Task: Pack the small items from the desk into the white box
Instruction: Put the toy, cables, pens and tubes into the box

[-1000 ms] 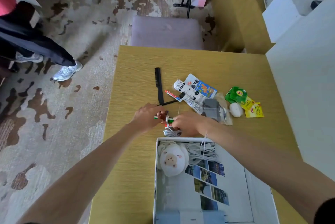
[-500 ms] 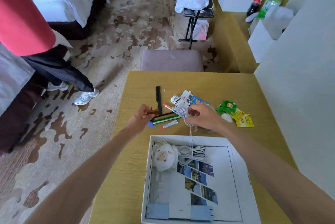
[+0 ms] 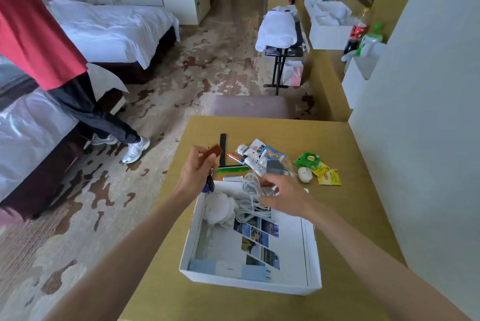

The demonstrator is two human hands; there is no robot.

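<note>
Left hand [image 3: 194, 177] pinches brown key tag [image 3: 213, 151], keys dangling below; right hand [image 3: 283, 194] grasps white cable [image 3: 250, 186] over white box [image 3: 249, 279].

Yellow-tan wooden desk [image 3: 324, 216], frame centre: open white cardboard box [image 3: 249, 283] lower middle; black comb [image 3: 222, 147], green tea sachets [image 3: 307, 160] above.

This is a hotel bedroom. Two beds made up with white linen [image 3: 109, 27] stand at far left on a beige carpet blotched with brown [image 3: 166, 102]. A folding black luggage rack [image 3: 281, 60] stands beside a long ochre wooden desk [image 3: 350, 216] along the right wall.
</note>
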